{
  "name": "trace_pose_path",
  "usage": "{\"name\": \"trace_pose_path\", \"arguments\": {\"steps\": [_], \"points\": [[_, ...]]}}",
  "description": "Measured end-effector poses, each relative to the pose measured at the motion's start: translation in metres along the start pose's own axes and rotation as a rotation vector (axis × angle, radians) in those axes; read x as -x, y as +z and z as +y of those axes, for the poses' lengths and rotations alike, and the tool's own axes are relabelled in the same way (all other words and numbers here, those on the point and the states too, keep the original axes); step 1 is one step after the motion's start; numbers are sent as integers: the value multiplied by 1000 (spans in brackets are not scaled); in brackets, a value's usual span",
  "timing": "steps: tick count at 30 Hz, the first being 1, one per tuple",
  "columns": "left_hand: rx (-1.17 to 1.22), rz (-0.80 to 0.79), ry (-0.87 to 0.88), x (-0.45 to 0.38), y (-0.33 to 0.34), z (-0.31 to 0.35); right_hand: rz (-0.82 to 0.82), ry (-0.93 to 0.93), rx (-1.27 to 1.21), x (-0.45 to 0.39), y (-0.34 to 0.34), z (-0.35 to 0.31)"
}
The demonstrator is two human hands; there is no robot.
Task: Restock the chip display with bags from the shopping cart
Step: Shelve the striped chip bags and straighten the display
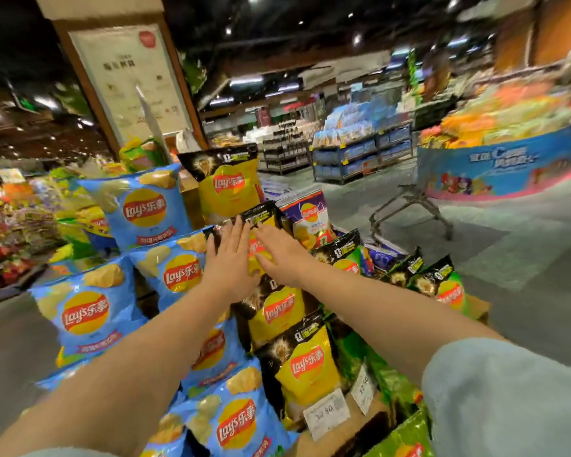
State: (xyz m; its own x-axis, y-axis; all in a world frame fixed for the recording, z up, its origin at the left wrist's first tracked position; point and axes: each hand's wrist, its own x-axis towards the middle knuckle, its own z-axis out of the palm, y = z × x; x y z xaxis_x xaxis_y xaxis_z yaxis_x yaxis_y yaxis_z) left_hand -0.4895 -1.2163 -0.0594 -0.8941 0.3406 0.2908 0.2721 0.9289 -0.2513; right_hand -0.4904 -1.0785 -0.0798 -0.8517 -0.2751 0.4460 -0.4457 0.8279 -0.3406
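Observation:
A tiered chip display (330, 413) fills the lower middle, stacked with blue bags (145, 209), yellow-and-black bags (231, 186) and green bags (449, 288). My left hand (231, 258) and my right hand (281, 255) lie flat, fingers stretched, against one yellow-and-black bag (264, 216) on an upper tier, pressing it from both sides. Most of that bag is hidden behind my hands. The shopping cart (412, 206) stands on the floor behind the display to the right, only its frame showing.
A pillar with a poster (129, 80) rises behind the display. Price tags (325, 413) hang on the display's front edge. A round blue promo stand (508, 169) and blue shelving (360, 153) stand to the right across open grey floor. Produce bins (7, 232) are at the left.

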Motion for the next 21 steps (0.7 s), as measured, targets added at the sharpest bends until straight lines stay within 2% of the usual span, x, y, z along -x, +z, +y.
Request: {"name": "trace_pose_path", "arguments": {"steps": [8, 12, 15, 18, 21], "points": [[247, 166, 178, 36, -8, 41, -25, -17, 175, 55, -39, 9], [288, 113, 209, 59, 14, 71, -25, 16, 263, 90, -48, 32], [237, 149, 265, 76, 39, 91, -114, 55, 331, 134, -36, 61], [206, 108, 283, 77, 72, 107, -200, 139, 388, 168, -18, 100], [177, 1, 246, 71, 99, 132, -272, 217, 445, 191, -4, 142]]}}
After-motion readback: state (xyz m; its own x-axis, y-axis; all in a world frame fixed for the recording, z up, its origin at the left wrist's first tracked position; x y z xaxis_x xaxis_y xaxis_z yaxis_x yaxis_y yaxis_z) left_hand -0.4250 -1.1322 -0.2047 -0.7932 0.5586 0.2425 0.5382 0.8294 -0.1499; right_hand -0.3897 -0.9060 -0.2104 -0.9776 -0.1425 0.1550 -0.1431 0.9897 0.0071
